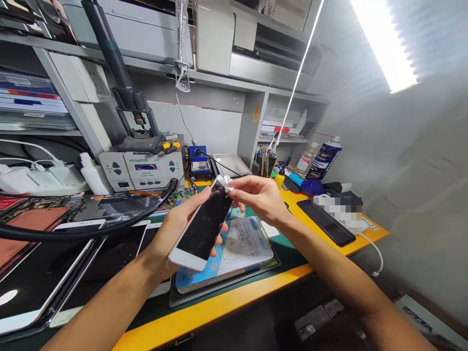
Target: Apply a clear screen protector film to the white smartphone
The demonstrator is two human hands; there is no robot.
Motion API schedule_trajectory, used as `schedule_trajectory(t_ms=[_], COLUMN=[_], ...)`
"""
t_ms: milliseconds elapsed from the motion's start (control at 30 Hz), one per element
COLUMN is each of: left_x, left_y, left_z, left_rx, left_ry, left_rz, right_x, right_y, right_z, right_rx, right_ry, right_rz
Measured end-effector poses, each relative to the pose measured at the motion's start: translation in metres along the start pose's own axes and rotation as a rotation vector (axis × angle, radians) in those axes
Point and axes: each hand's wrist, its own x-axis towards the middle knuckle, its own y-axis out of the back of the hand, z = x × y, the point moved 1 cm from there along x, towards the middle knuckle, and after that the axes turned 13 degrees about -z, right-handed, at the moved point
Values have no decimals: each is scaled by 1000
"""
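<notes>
My left hand (179, 229) is shut around a white smartphone (202, 226), holding it tilted above the bench with its dark screen facing up. My right hand (258, 195) pinches a small white piece (228, 187) against the phone's top corner. I cannot tell what that piece is. The fingers of my left hand wrap the phone's lower edge, and the palm is hidden behind it. Below the phone lies a printed sheet in a clear sleeve (243, 251) on a black mat (223, 292).
Several large phones or screens (44, 278) lie at the left under a thick black hose (109, 226). Behind stands a hot-air soldering station (141, 170). To the right are a black smartphone (325, 222) and a spray can (325, 158) on the yellow-edged bench (219, 302).
</notes>
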Motion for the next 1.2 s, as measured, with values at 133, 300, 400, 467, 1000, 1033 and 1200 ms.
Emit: schedule_trajectory(t_ms=[133, 300, 400, 467, 1000, 1033, 1200], left_x=[0, 1, 2, 2, 5, 6, 6], left_y=[4, 5, 4, 4, 8, 8, 6], left_z=[-3, -4, -5, -6, -14, -15, -15], left_rx=[11, 56, 69, 85, 182, 189, 260], left_ry=[13, 11, 17, 10, -10, -15, -77], left_rz=[-36, -57, -60, -67, -88, -89, -94], right_x=[-1, -2, -2, -2, -8, -9, -13], right_y=[1, 1, 0, 1, -5, -6, -12], right_z=[2, 0, -1, 0, -2, -2, -5], right_rx=[-114, -252, -251, -231, -410, -418, -426], right_ry=[45, 181, 223, 211, 440, 442, 377], right_rz=[32, 131, 145, 144, 200, 193, 153])
